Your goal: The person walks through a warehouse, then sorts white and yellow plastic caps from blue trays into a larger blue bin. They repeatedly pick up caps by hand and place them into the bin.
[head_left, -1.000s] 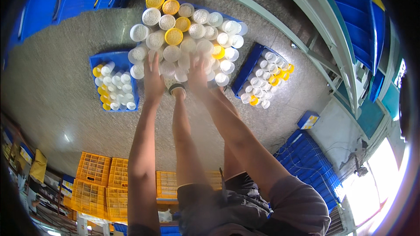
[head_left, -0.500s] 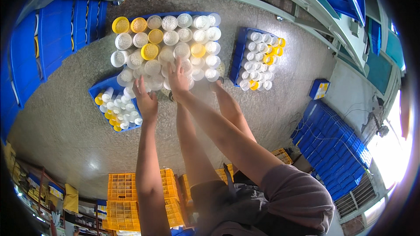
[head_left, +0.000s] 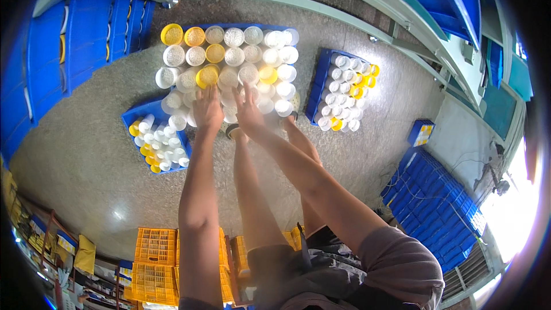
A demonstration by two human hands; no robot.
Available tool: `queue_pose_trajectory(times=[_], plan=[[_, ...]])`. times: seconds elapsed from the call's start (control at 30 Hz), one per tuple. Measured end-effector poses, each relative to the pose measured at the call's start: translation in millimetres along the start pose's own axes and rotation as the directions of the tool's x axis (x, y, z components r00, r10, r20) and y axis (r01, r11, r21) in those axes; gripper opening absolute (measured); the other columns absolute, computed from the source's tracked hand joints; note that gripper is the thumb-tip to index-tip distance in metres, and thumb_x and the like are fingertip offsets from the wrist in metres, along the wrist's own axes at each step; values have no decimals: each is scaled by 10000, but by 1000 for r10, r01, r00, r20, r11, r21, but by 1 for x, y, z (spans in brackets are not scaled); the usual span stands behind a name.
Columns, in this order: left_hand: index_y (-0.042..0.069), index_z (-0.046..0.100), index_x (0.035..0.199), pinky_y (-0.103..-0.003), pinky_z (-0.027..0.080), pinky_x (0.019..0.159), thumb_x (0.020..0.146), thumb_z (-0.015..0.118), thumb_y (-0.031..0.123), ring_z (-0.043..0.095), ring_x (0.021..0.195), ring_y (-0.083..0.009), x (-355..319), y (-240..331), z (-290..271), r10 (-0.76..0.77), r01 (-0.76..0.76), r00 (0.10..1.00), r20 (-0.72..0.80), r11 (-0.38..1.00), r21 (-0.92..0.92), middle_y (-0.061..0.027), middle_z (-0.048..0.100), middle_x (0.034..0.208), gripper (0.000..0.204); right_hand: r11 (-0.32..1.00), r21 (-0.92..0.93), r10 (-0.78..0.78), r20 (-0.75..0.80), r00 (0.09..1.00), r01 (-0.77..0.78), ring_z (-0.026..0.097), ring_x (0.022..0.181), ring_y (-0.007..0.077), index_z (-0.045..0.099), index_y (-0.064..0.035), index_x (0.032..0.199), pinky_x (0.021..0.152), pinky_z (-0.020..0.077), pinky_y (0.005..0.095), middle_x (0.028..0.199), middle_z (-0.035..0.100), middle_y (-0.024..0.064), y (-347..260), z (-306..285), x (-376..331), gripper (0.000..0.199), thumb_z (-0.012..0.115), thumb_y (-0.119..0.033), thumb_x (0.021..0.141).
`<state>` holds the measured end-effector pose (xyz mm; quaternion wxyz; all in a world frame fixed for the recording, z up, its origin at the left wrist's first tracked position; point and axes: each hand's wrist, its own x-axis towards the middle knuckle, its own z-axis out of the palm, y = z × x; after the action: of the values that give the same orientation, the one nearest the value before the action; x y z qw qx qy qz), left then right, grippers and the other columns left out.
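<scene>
"Cups (head_left: 228, 76), white and yellow, in rows: where do they lie relative to the grip?"

"Just beyond and beneath the fingers. The left hand (head_left: 208, 112) sets its fingers close together beside a yellow cup (head_left: 207, 76); the right hand (head_left: 249, 115), fingers spread, overlaps white ones."

"Is either pinching one?"

"Blur hides the contact; one cannot tell."

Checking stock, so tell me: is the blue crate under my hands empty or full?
Full, as far as shows: white cups and yellow cups cover the crate in rows, leaving a strip of its far edge visible.
</scene>
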<state>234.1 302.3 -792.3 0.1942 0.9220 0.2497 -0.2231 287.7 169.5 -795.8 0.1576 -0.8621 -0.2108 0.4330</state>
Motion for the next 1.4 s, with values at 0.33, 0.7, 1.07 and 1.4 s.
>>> queue_pose_trajectory(times=[0.33, 0.7, 1.07, 1.4], plan=[[12, 475, 1280, -431, 405, 1013, 801, 640, 34, 466, 1195, -365, -38, 108, -212, 159, -272, 943, -293, 875, -400, -163, 496, 1321, 507, 929, 199, -232, -346, 909, 313, 628, 1021, 317, 444, -87, 1342, 830, 544, 382, 1303, 493, 136, -23, -254, -152, 545, 596, -22, 823], [27, 542, 1241, -425, 471, 894, 868, 594, 58, 576, 1031, -373, 191, 328, -516, 350, -575, 529, -773, 818, -23, -198, 547, 1212, 377, 892, -147, -337, -846, 414, 427, 645, 902, 349, 586, -39, 1137, 804, 527, 431, 1083, 609, 188, -68, -666, -32, 294, 613, -42, 845], [-43, 660, 878, -488, 505, 811, 878, 399, 156, 630, 933, -425, 325, 385, -525, -63, -187, 870, -488, 875, -446, -295, 645, 940, 329, 628, -775, -523, -353, 776, 70, 683, 865, 304, 701, -72, 1023, 779, 548, 371, 1055, 690, 134, -46, -750, 129, 226, 620, -106, 815], [-9, 619, 1028, -400, 505, 820, 899, 518, 96, 616, 997, -326, 40, 344, -514, 202, -406, 893, -402, 745, -529, -197, 603, 1054, 195, 898, -272, -439, -609, 661, 347, 691, 823, 199, 690, -94, 1079, 639, 551, 305, 1052, 688, 118, -68, -683, -151, 286, 622, 17, 825]])
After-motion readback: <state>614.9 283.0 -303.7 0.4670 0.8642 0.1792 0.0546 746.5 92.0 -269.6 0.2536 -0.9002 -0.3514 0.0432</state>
